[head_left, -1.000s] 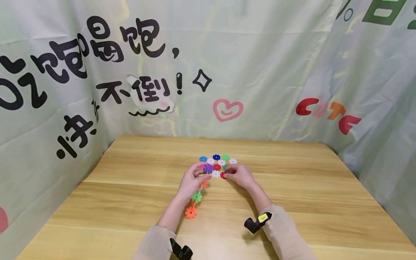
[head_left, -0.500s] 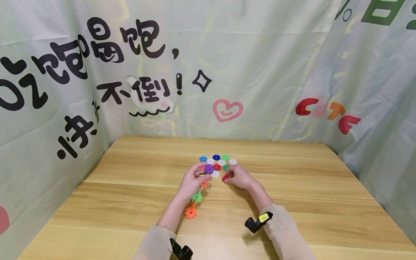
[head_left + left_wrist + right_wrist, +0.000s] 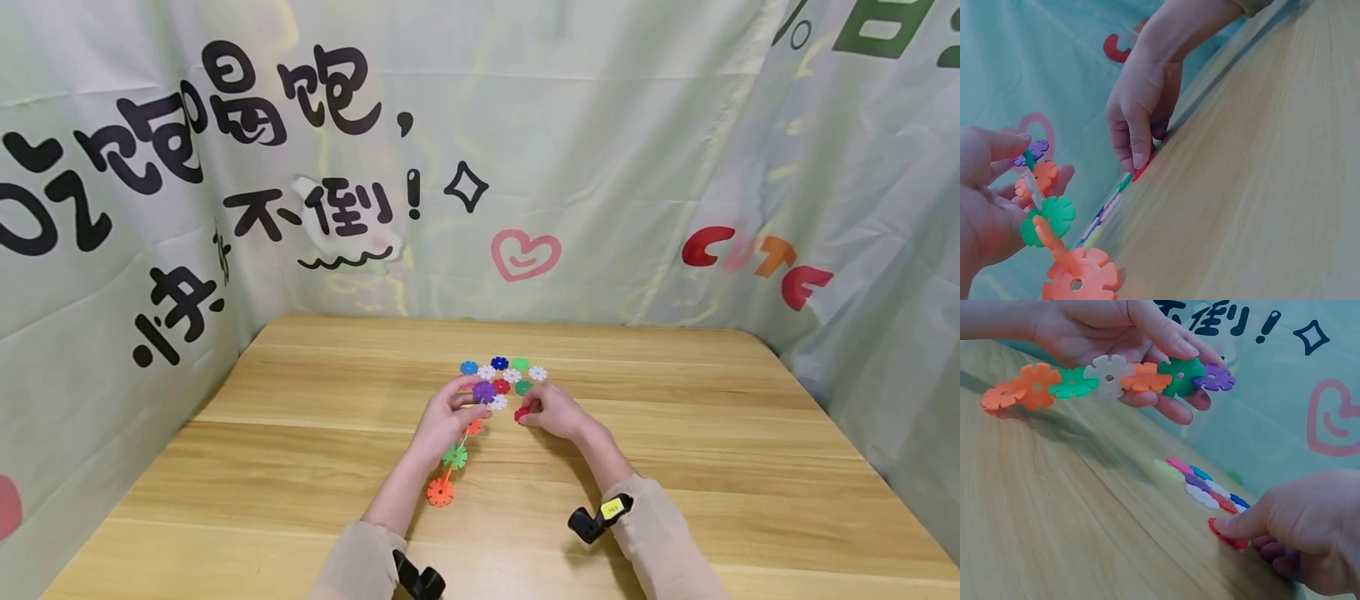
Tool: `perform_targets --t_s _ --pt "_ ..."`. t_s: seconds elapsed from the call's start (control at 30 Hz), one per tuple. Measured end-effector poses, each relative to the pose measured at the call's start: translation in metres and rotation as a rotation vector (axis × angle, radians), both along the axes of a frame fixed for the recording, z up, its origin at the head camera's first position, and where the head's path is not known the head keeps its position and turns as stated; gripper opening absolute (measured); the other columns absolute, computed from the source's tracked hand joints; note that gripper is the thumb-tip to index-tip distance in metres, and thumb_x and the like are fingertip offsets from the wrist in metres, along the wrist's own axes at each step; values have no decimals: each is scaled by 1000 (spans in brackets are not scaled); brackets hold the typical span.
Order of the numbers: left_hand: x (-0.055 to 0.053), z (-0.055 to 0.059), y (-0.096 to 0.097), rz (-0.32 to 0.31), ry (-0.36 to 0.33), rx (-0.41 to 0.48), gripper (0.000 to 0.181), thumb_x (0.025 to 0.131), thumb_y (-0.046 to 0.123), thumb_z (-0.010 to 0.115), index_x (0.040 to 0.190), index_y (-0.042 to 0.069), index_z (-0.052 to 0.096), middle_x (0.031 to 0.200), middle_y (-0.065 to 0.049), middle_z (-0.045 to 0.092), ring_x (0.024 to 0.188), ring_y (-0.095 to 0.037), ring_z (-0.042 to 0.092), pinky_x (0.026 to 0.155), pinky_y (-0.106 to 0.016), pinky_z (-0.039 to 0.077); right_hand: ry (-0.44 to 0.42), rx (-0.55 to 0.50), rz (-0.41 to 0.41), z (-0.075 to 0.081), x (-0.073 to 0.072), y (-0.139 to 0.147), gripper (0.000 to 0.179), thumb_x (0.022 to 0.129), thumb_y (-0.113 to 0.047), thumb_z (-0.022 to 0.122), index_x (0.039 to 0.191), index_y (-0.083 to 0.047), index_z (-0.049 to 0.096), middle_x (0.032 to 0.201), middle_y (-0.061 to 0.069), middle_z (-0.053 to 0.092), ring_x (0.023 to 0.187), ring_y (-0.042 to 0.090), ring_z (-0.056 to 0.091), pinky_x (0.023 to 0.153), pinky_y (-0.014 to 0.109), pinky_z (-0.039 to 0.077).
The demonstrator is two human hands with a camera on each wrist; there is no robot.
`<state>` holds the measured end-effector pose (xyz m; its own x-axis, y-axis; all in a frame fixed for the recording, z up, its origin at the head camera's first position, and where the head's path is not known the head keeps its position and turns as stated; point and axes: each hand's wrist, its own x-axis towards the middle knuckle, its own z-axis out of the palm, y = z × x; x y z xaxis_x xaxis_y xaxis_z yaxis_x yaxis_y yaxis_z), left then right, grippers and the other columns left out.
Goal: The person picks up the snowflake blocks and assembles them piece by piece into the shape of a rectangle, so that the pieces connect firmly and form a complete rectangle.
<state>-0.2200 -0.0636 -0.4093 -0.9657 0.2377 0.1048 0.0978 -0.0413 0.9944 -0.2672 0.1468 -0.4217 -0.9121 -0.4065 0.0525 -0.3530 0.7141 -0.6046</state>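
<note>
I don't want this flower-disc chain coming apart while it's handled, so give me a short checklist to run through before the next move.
1. Left grip holds the chain: ok.
2. Right grip pinches the red disc: ok.
3. Purple disc at one end of the chain has nothing slotted into its outer edge: ok.
4. Red disc joined to the chain: not ok, they are apart.
5. Orange disc at the other end clear of the table: cannot tell.
6. Loose discs lie flat on the table: ok.

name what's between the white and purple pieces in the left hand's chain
An orange piece, then a green piece touching the purple piece; the right wrist view shows both.
</note>
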Motion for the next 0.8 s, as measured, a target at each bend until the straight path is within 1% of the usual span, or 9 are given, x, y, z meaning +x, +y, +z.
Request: perform_targets --t_s 0.17,0.27,0.37,0.4,0.47,0.57,0.7,0.8 --pt "1 0 0 -13 8 8 45 88 -1 59 131 0 46 109 -20 61 90 -29 64 79 -42 52 11 49 73 2 0 2 6 83 -6 67 79 -5 63 77 1 53 76 16 45 68 29 40" --pt "0 -1 0 -19 6 8 46 88 -1 59 132 -1 45 109 -21 60 91 -30 64 79 -41 52 16 25 88 0 1 4 6 86 -4 63 80 -5 62 78 1 52 77 15 45 70 30 41" --pt "0 -1 -1 -21 5 1 46 88 -1 59 132 1 45 110 -21 60 92 -31 64 78 -39 53 2 -33 91 -2 2 7 3 88 -5 61 86 -3 62 83 2 52 80 16 47 73 32 42" --pt "1 -1 -1 -21 6 -1 46 88 0 59 132 1 45 110 -21 60 92 -31 64 78 -38 53 -8 -53 88 -2 3 8 3 88 -6 61 89 -2 62 85 3 52 81 17 47 74 33 43" --pt "1 0 -1 -23 9 0 46 89 0 58 132 1 45 110 -22 59 92 -30 64 78 -39 53 -24 -78 84 -3 4 11 10 87 -8 64 94 -2 62 89 4 52 84 18 48 76 34 43" --pt "1 1 -1 -20 8 -4 45 89 0 58 132 2 46 110 -21 60 90 -28 64 79 -40 52 -51 -82 81 -3 5 13 19 83 -13 70 96 -3 62 93 5 51 86 20 47 78 35 42" --pt "2 2 0 -23 3 0 45 88 -3 57 132 0 45 109 -23 60 91 -31 64 81 -43 51 -74 -54 76 -1 5 11 18 80 -13 73 91 -6 62 93 5 49 87 20 45 77 34 41" --pt "1 2 1 -26 5 8 45 88 -3 56 131 -1 45 109 -23 59 93 -34 63 82 -44 51 -86 -39 79 0 5 10 16 78 -11 74 86 -7 61 91 4 47 85 19 44 74 33 40"
